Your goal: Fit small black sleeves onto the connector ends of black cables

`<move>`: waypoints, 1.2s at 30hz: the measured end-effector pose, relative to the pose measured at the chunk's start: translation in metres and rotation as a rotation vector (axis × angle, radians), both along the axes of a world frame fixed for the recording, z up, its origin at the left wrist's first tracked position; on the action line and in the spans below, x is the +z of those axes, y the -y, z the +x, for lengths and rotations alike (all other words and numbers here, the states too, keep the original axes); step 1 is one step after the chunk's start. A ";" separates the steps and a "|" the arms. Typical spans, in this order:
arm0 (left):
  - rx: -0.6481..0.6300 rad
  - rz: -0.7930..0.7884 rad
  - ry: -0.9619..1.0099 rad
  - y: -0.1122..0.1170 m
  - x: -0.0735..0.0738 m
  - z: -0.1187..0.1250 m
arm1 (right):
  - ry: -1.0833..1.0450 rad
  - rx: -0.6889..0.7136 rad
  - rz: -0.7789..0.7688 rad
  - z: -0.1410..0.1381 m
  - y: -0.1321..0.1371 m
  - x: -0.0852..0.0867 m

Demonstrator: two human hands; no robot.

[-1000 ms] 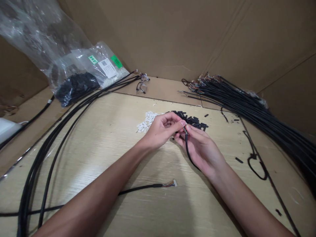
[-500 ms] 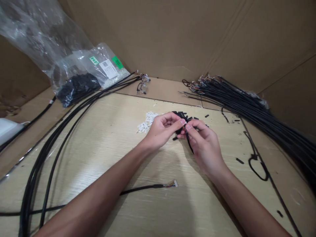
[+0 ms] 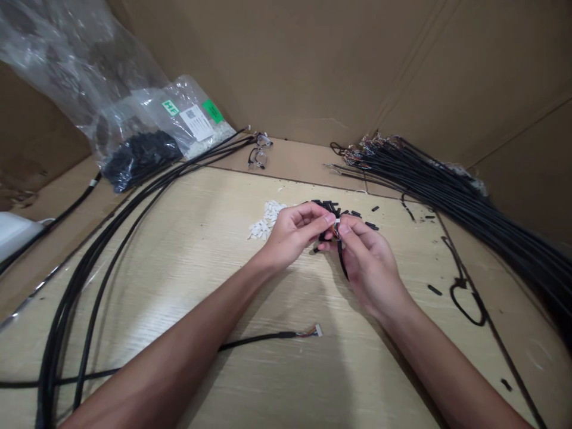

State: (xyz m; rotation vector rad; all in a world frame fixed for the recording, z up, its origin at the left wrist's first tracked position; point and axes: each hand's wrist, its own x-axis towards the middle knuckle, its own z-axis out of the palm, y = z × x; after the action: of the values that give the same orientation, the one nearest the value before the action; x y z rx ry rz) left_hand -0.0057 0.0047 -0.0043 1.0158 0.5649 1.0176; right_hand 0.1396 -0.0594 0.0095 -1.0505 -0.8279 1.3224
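Between my two hands is a small white connector (image 3: 337, 221) with coloured wires running down from it into a black cable (image 3: 342, 262). My left hand (image 3: 300, 231) pinches the connector's left side between thumb and fingers. On the right side, my right hand (image 3: 369, 250) grips the connector and wires; the cable drops along its palm. Just behind the hands lies a pile of short black sleeves (image 3: 328, 206), partly hidden by the fingers. White connector housings (image 3: 267, 220) are heaped beside my left hand. Nearer me, another cable end with a white connector (image 3: 318, 330) lies on the table.
Looped black cables (image 3: 92, 280) curve along the left. A thick bundle of black cables (image 3: 447, 190) with bare wire ends fills the right. Clear bags (image 3: 147, 119) of parts and a pair of glasses (image 3: 259, 156) sit at the back, before cardboard walls (image 3: 286, 65).
The fingers have parted slightly, so more of the white connector and its coloured wires shows. My right hand has shifted a little to the right. Everything else stays in place.
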 end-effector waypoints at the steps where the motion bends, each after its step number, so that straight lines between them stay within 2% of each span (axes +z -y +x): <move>1: 0.004 0.008 -0.002 0.000 0.000 0.000 | -0.010 0.002 -0.003 0.000 0.000 0.001; 7: 0.031 0.071 -0.032 -0.001 -0.002 -0.001 | -0.007 -0.001 0.007 -0.001 0.001 0.004; 18: 0.042 0.025 -0.051 -0.001 -0.008 0.007 | 0.012 -0.003 -0.001 0.001 -0.002 -0.006; 21: 0.156 0.038 -0.052 -0.004 -0.008 0.005 | 0.142 -0.005 0.005 0.005 -0.003 -0.007; 24: 0.289 0.013 -0.025 -0.007 -0.006 0.004 | 0.340 0.104 0.028 0.011 -0.003 -0.004; 26: 0.307 -0.003 0.006 -0.008 -0.005 0.005 | 0.465 0.175 0.048 0.017 -0.003 0.001; 28: 0.320 -0.033 0.064 -0.010 -0.001 0.005 | 0.628 0.239 0.083 0.024 -0.003 0.008; 31: 0.354 -0.206 0.218 -0.012 0.010 0.003 | 0.811 0.359 0.109 0.033 -0.002 0.023; 32: 0.383 -0.290 0.302 -0.014 0.015 0.000 | 0.825 0.419 0.107 0.035 -0.001 0.027; 36: 0.525 -0.285 0.446 -0.029 0.044 -0.022 | 0.761 0.573 0.032 0.043 0.007 0.039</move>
State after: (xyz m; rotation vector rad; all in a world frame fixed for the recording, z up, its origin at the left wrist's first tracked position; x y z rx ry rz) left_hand -0.0276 0.0337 0.0393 0.3657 0.5940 1.5251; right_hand 0.1822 -0.0668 0.0488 -1.3706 -1.8171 1.3560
